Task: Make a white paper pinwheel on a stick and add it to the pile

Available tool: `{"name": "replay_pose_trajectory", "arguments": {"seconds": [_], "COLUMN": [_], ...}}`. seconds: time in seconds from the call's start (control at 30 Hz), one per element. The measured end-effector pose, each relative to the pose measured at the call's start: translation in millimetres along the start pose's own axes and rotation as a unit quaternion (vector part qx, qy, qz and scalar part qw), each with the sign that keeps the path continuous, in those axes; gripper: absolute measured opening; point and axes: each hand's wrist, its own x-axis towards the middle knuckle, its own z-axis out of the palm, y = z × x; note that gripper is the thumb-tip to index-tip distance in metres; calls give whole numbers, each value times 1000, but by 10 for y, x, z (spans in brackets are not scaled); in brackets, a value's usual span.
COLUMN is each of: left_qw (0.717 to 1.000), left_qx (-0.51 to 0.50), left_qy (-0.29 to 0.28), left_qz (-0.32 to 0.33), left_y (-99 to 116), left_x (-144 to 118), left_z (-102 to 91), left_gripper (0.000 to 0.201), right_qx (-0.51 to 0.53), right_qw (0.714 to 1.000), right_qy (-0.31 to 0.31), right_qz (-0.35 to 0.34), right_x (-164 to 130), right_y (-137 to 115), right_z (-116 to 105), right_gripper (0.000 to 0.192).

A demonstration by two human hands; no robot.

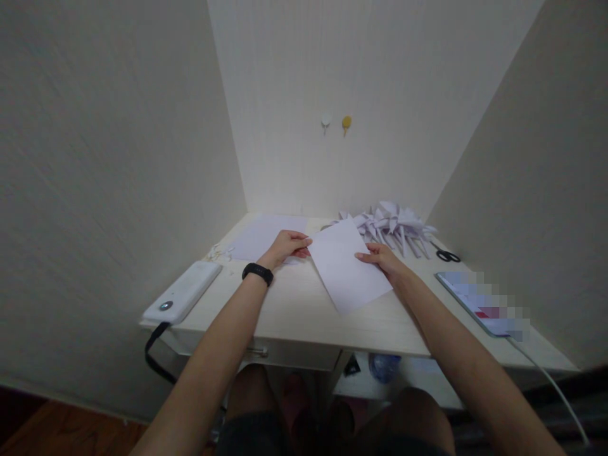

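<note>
A white sheet of paper [349, 266] is held tilted over the pale desk [285, 310]. My left hand [288, 246] pinches its upper left corner between thumb and fingers; a black band circles that wrist. On the sheet's right edge my right hand [380, 258] is closed, thumb on the front and fingers partly hidden behind. Behind the left hand lies a stack of white paper [266, 229] flat on the desk. Beyond the held sheet is a pile of folded white paper pinwheels [396, 221], partly covered by it.
Black-handled scissors [447, 255] lie right of the pile. A tablet [475, 304] with a white cable [551, 380] rests at the right edge. On the left are a white box-shaped device [184, 292] with a black strap and small white scraps [219, 252]. Two hooks [346, 122] are on the wall.
</note>
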Motion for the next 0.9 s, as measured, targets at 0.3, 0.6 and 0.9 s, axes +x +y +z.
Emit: {"name": "replay_pose_trajectory", "arguments": {"seconds": [0.3,0.6,0.9], "left_qw": [1000,1000,1000], "left_qx": [-13,-10,-14], "left_qy": [-5,-13,-8], "left_qz": [5,8,5], "left_y": [-14,-57,-37], "left_x": [1,6,2], "left_z": [7,28,29], "left_gripper": [11,15,14], "right_qx": [9,-30,-34], "right_qw": [1000,999,998], "right_qy": [8,29,48], "right_qz": [8,9,2], "right_x": [3,69,94], "right_y": [-19,22,41], "right_z": [1,-18,-25], "right_gripper": [38,40,41]}}
